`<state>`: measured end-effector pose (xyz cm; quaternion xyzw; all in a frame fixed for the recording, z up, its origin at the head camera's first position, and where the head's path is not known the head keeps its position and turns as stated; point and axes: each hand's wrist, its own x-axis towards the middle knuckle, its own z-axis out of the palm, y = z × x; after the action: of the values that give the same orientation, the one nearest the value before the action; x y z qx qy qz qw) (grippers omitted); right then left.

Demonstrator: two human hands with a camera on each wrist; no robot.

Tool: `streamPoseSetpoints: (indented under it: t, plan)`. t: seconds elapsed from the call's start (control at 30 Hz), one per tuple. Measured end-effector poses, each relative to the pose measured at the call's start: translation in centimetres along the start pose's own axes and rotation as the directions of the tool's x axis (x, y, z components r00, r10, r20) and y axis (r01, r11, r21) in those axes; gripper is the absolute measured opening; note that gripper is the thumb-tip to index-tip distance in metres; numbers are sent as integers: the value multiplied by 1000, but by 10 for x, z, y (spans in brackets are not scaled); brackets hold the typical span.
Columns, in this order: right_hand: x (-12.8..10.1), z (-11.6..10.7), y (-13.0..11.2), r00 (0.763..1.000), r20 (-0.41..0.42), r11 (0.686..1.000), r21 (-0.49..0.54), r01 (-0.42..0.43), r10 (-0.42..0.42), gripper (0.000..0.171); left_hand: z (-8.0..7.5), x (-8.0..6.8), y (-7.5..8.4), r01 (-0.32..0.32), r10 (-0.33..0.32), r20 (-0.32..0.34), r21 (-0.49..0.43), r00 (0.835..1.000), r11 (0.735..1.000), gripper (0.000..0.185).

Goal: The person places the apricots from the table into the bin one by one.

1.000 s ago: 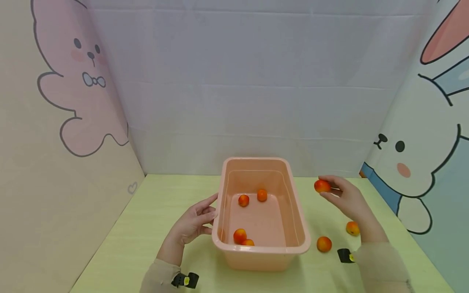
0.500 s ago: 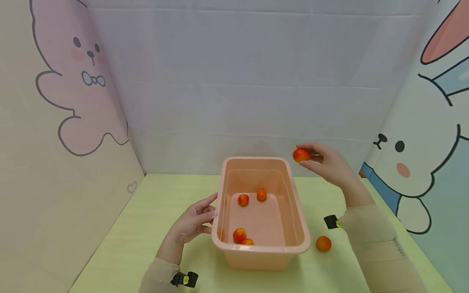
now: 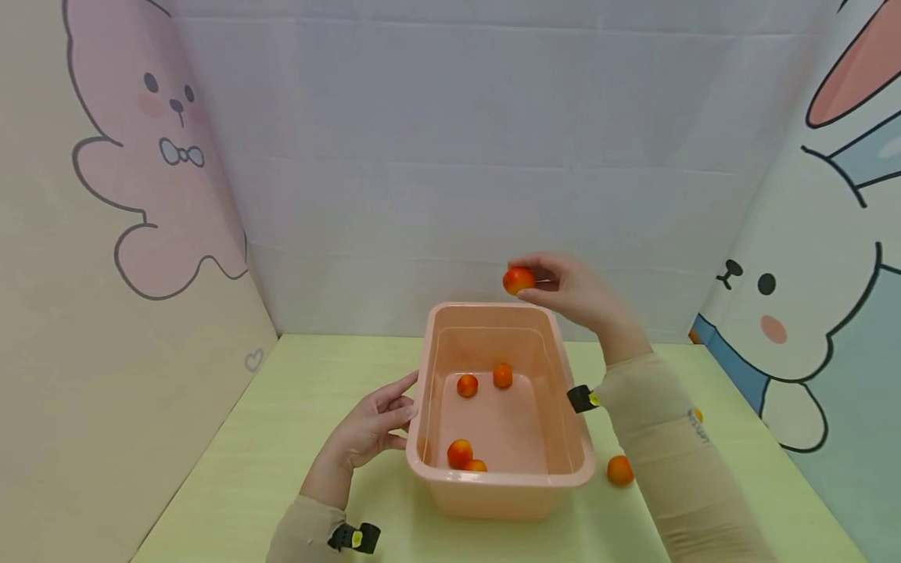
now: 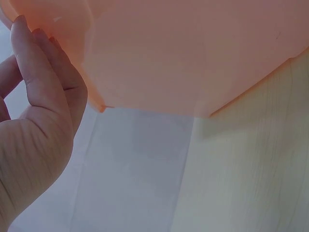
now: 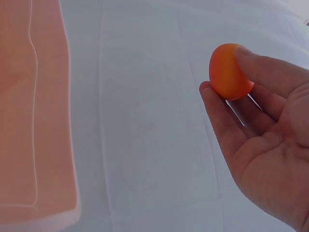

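Fingers of the left hand (image 3: 369, 428) are lying straight against the tub's (image 3: 570, 438) left wall, gripping nothing. Beyond, above the tub's far rim, the right hand (image 3: 573, 291) is pinching a fruit (image 3: 518, 280) between thumb and fingertips.

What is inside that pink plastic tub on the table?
The pink plastic tub holds four small round orange-red fruits: two toward the back and two near the front. The front wall partly hides the frontmost one.
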<state>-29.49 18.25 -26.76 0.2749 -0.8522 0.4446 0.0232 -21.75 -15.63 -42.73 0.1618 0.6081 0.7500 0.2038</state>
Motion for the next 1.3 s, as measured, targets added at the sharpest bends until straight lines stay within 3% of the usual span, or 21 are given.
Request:
streamPoseSetpoints:
  t: [0.23,0.53,0.77,1.13,1.3]
  plan:
    - [21,27,0,997,58,998,31,-51,49,45,0,-2,1,-2,2,-6,2,1000,1000,67]
    - [37,57,18,994,100,983,171,-70,54,45,0,-2,1,-3,3,-7,6,1000,1000,67]
    - [38,76,37,982,130,966,201,-163,139,42,-1,-2,1,-5,5,2,-2,1000,1000,67]
    - [36,94,56,960,218,940,253,-230,176,40,-1,-1,0,-11,11,9,-5,1000,1000,67]
    - [36,100,55,955,220,944,216,-249,201,38,-1,-1,0,-15,15,10,-9,1000,1000,67]
